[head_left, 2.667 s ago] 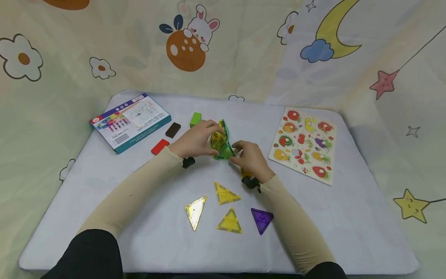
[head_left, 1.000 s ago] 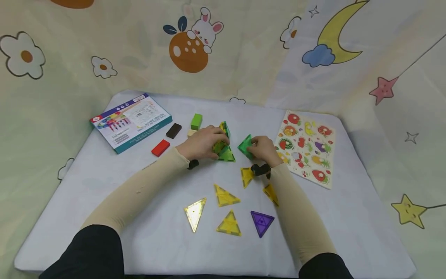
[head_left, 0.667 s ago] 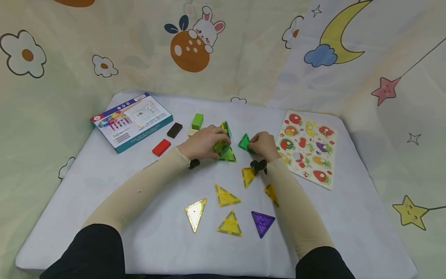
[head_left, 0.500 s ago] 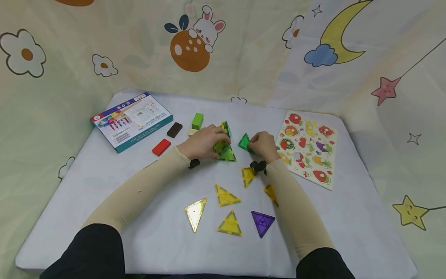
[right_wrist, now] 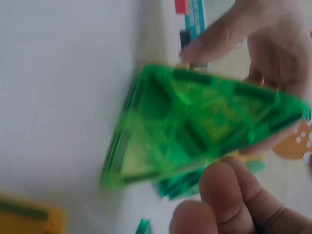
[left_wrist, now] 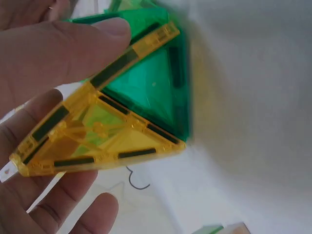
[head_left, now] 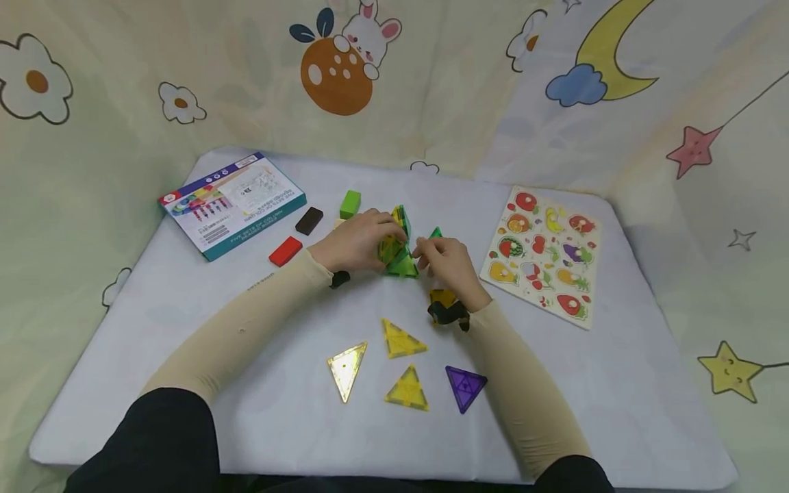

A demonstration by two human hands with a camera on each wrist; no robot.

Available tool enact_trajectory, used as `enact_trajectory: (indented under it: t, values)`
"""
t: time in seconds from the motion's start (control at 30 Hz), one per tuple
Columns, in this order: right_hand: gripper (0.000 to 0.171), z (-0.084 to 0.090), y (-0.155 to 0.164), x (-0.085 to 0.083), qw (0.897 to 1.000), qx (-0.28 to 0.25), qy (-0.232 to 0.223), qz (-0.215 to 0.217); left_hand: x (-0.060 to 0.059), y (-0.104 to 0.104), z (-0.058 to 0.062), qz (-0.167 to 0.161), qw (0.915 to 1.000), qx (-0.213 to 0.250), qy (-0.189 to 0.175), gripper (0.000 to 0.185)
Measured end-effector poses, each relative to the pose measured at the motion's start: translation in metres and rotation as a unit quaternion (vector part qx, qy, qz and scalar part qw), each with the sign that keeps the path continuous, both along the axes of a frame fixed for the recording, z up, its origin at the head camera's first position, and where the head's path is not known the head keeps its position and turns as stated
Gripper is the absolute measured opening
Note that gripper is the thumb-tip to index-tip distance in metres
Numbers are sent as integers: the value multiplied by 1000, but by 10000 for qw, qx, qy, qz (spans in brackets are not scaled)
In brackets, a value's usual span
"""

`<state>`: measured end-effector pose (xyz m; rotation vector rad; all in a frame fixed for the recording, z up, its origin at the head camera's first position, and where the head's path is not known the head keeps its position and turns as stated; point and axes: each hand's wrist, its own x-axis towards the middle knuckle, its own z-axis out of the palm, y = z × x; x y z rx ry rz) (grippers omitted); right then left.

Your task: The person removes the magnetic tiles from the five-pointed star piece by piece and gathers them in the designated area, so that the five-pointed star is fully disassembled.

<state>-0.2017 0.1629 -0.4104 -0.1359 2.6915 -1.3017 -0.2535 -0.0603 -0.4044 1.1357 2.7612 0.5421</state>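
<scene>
My left hand (head_left: 354, 239) grips a structure of yellow and green translucent magnetic tiles (head_left: 402, 266) at the table's middle. Its thumb (left_wrist: 73, 53) lies over the upper edge of a yellow triangle (left_wrist: 117, 136), which leans against a green tile (left_wrist: 151, 87). My right hand (head_left: 453, 267) is just right of the structure and pinches nothing. In the right wrist view its fingertips (right_wrist: 219, 183) come right at the lower edge of a green triangular face (right_wrist: 165, 141). A separate green piece (head_left: 436, 233) shows only its tip behind the right hand.
Nearer the front lie yellow triangle tiles (head_left: 407, 390) and a purple one (head_left: 465, 388); another yellow piece (head_left: 442, 297) is partly under the right wrist. Red (head_left: 285, 251), black (head_left: 309, 220) and green (head_left: 350, 204) blocks, a box (head_left: 234, 202) and a fruit puzzle board (head_left: 542, 253) stand farther back.
The right hand first came away from the structure and pinched a separate green piece to its right. Since then it has let go and moved left, back to the structure. The left hand keeps its grip.
</scene>
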Motion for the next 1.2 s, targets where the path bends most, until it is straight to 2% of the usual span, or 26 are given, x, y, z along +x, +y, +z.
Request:
enact_trajectory:
  t: [0.1,0.17,0.37,0.5,0.73,1.2]
  values:
    - [62,2,-9,2,9992,338,188,73,-2,-2,1,52,10000,-16,65,57]
    - [62,2,-13,2,9981,554,271,91,-4,-3,0,18,9999,-40,106,57]
    - [37,1,-21,5,9966,723,124,-380,-5,-3,0,-132,9999,27,91,55]
    - [30,1,-24,6,9953,833,-65,-492,-5,-4,0,-35,9999,-44,114,55]
    - [28,0,-25,9,9962,730,-222,-422,-5,-5,-2,33,9999,-67,69,55]
    - [26,-9,-19,11,9975,706,1,-38,-5,-5,-3,-6,9998,-52,180,52]
